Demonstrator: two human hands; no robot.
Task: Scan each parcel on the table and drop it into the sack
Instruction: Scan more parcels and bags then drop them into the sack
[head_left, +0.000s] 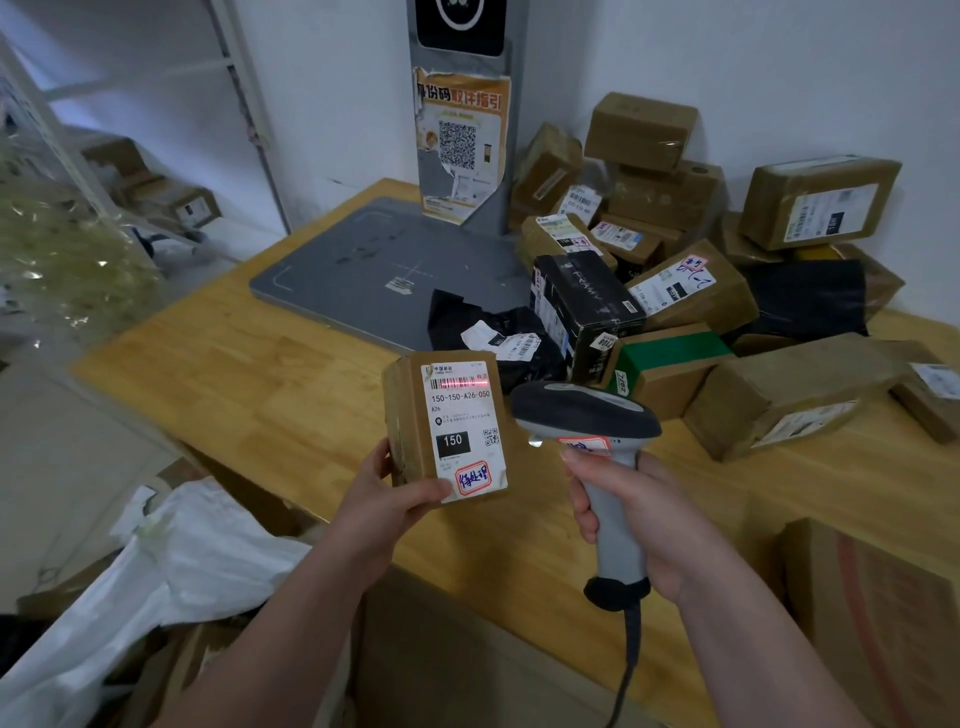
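Gripping the small brown parcel by its lower end, the left hand held it upright just above the near edge of the wooden table, with the thumb laid across the bottom front corner and the fingers curled round the left side. The right hand was closed round the grey handle of the corded scanner, whose dark head pointed at the parcel from just beside it. A red scan line fell across the barcode at the top of the white label, so the scanning step appeared to be in hand. The parcel was judged light, since one hand supported it from one end without visible strain. Its sides looked flat and its corners square, which suggested stiff cardboard that would not sag or fold when released. The wrapping looked like tape and could be somewhat slick, so a hold across the two long sides, low on the box, was considered the most secure. Fingers were best kept clear of the barcode. Whether the contents were fragile could not be told. The white sack lay to the lower left, below table height and on the same side as the holding hand, so a short, low release seemed sufficient. Many other parcels were piled at the far right of the table.
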